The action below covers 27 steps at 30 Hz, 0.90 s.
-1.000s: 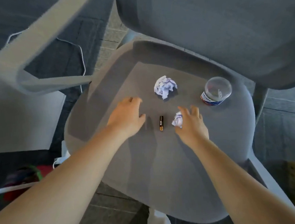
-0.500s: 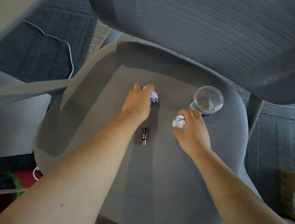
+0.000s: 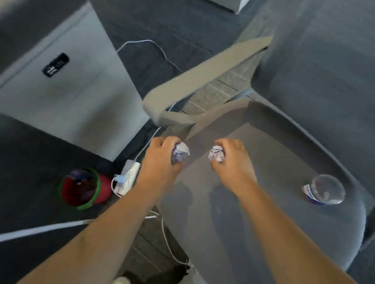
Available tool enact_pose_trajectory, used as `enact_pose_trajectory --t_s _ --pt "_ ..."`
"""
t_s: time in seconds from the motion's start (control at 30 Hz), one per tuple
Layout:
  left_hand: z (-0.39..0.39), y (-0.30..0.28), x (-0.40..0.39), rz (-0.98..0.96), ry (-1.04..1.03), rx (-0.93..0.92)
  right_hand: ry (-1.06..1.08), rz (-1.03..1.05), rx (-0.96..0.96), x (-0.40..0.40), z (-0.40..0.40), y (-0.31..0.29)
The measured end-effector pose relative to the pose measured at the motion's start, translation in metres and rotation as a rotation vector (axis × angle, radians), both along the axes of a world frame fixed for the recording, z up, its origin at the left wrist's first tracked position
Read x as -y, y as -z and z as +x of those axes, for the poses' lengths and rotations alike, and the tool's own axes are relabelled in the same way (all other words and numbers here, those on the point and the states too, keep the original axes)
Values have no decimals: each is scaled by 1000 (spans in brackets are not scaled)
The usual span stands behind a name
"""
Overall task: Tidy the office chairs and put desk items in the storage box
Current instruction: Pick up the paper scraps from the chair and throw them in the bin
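Note:
My left hand [image 3: 161,164] is closed around a crumpled white paper ball [image 3: 180,153], held over the left edge of the grey office chair seat [image 3: 273,157]. A smaller crumpled paper ball [image 3: 216,153] sits in the grip of my right hand [image 3: 232,163], above the seat. On the seat's right side lies a clear plastic jar [image 3: 325,189] with a blue and red label. The battery is hidden from view.
A red bucket with a green rim [image 3: 82,189] stands on the dark carpet at left, beside a white power strip [image 3: 127,176] with cables. A grey cabinet [image 3: 61,89] is behind it. The chair's armrest [image 3: 199,82] and backrest [image 3: 333,63] rise ahead.
My left hand has closed on the larger paper ball and lifted it. Both hands have moved left, toward the seat's edge, and my view has swung left to show the bucket and cabinet.

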<state>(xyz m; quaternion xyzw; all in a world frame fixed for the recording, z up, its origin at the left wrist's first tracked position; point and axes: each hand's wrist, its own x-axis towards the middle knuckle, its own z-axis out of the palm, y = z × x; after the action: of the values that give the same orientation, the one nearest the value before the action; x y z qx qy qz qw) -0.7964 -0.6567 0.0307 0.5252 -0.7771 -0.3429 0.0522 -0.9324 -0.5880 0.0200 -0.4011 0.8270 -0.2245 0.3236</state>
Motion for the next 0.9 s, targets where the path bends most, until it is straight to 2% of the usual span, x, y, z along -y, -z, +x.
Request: enact_pose_trajectory --t_s 0.2,0.3,0.47,0.63,0.8,0.9 --pt "123 -16 18 18 -350 84 -251 -71 73 62 100 -28" --pt "183 -11 26 43 -450 137 -344 -43 86 80 149 -23" --pt "267 12 38 124 -499 238 -434 29 78 102 227 1" --pt "326 43 70 182 -534 229 -440 129 89 127 291 27" --pt "360 74 106 342 -478 255 -484 109 66 153 335 53" --pt "376 84 112 375 -415 246 -536 108 25 165 359 67"
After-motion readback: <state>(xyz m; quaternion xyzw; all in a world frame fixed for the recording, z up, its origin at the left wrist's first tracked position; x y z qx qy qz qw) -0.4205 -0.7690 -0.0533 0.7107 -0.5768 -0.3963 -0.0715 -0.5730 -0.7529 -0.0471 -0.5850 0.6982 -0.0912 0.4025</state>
